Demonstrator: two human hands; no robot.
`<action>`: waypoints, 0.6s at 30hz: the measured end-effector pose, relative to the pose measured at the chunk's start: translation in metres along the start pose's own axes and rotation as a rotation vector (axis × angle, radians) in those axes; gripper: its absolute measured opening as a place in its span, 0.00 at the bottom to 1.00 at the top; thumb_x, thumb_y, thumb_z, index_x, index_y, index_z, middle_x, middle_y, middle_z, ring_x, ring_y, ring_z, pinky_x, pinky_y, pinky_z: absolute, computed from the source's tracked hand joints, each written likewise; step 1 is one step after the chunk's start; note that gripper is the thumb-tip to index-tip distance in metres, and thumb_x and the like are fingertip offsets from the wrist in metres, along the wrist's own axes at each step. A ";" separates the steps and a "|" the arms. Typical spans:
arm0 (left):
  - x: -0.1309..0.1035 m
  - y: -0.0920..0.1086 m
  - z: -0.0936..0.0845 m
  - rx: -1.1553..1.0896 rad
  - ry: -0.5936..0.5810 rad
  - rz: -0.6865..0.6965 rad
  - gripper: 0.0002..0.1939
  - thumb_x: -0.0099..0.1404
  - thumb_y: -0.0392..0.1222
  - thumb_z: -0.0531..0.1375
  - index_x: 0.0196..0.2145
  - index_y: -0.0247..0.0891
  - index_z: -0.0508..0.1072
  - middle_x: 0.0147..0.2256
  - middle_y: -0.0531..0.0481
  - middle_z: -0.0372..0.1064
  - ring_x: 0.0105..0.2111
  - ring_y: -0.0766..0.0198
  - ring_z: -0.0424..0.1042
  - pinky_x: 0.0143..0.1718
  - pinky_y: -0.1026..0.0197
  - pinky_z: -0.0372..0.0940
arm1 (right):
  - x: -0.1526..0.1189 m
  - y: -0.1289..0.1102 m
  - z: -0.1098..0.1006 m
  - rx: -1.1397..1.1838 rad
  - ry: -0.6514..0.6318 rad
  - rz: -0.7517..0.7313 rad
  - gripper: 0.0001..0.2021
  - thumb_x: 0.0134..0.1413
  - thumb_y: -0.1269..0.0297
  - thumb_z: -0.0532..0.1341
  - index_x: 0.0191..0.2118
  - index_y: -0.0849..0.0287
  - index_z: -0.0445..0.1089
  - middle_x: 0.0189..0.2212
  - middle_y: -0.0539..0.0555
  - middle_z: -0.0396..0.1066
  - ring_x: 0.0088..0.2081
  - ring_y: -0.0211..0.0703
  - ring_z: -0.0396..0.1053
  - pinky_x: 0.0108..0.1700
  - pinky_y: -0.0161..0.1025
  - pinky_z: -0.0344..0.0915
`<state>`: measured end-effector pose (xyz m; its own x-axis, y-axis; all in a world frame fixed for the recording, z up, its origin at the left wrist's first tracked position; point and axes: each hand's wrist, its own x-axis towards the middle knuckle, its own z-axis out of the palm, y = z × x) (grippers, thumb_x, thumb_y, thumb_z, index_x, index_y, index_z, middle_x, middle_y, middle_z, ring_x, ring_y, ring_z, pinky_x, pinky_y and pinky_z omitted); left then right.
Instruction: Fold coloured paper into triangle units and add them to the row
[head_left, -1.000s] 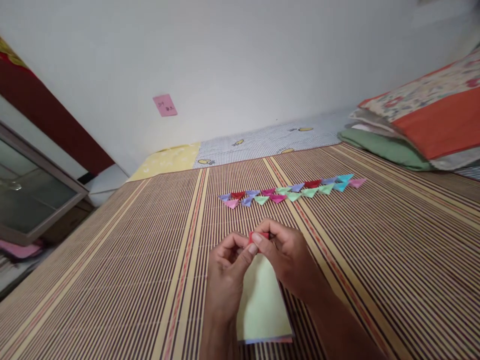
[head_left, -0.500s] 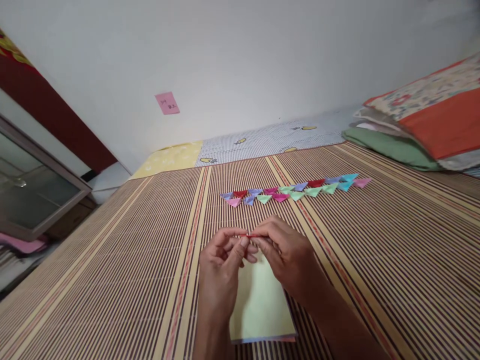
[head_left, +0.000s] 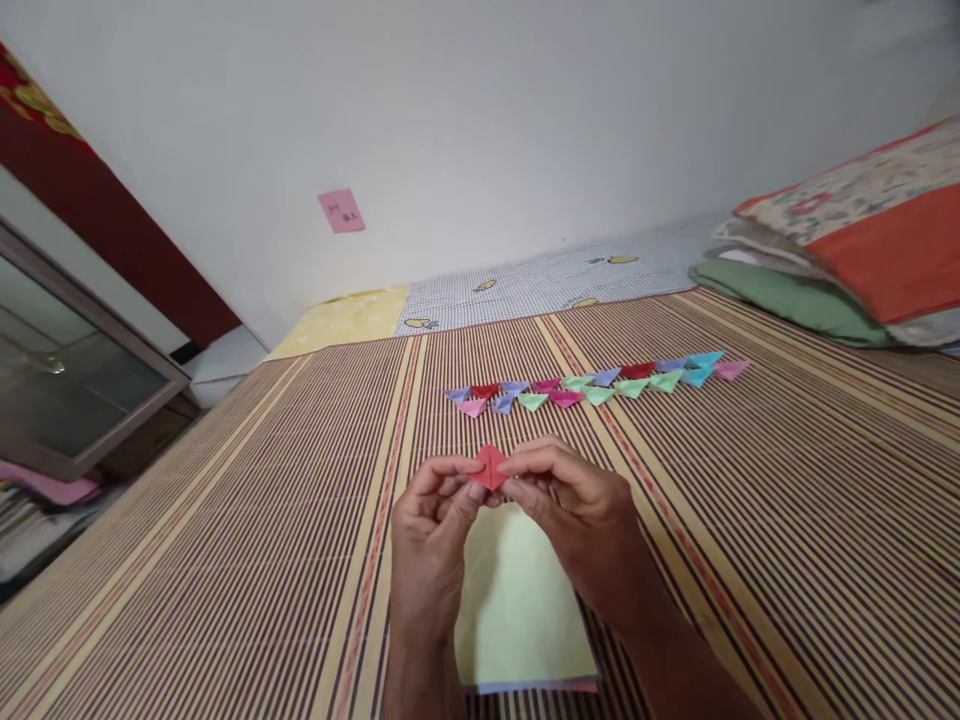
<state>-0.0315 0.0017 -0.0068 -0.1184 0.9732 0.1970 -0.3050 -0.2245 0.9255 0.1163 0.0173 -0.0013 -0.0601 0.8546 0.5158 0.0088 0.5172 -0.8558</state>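
Here, both hands pinch a small red paper piece [head_left: 487, 468] above the striped bamboo mat [head_left: 225, 560]: left hand [head_left: 431, 540] grasps its left corner, right hand [head_left: 581, 520] its right. For a clean fold, align the edges first, then press the crease flat between thumb and forefinger. The piece is thin, creased, roughly triangular. A pale green paper stack [head_left: 521, 610] lies flat beneath. A row of folded triangles [head_left: 592, 382] lies beyond, matt and multicoloured.
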 end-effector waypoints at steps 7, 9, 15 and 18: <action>-0.001 0.002 0.006 0.083 0.080 0.052 0.04 0.61 0.37 0.70 0.33 0.39 0.79 0.30 0.52 0.78 0.32 0.67 0.76 0.37 0.67 0.71 | 0.001 -0.002 0.000 0.064 0.013 0.013 0.05 0.59 0.72 0.64 0.34 0.56 0.76 0.35 0.52 0.74 0.39 0.42 0.74 0.40 0.39 0.71; -0.001 0.002 0.008 0.091 0.093 0.053 0.03 0.61 0.37 0.70 0.32 0.39 0.79 0.30 0.52 0.77 0.32 0.67 0.76 0.36 0.67 0.71 | 0.001 -0.002 0.001 0.063 0.029 0.025 0.04 0.59 0.71 0.64 0.34 0.56 0.75 0.35 0.52 0.74 0.40 0.43 0.73 0.40 0.39 0.71; -0.002 0.008 0.014 0.174 0.118 0.049 0.05 0.62 0.40 0.68 0.31 0.38 0.78 0.29 0.52 0.77 0.31 0.66 0.76 0.37 0.65 0.72 | -0.001 0.001 0.006 0.096 0.076 0.068 0.04 0.58 0.72 0.64 0.33 0.57 0.73 0.33 0.51 0.74 0.38 0.42 0.74 0.41 0.40 0.71; -0.004 0.012 0.017 0.249 0.125 0.059 0.06 0.64 0.40 0.67 0.31 0.38 0.77 0.28 0.52 0.76 0.31 0.66 0.75 0.36 0.66 0.71 | -0.002 0.002 0.008 0.093 0.113 0.075 0.05 0.56 0.74 0.64 0.31 0.57 0.72 0.33 0.51 0.74 0.38 0.42 0.74 0.41 0.40 0.71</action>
<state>-0.0189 -0.0036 0.0087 -0.2494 0.9416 0.2261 -0.0548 -0.2468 0.9675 0.1084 0.0163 -0.0043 0.0499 0.8930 0.4473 -0.0835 0.4500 -0.8891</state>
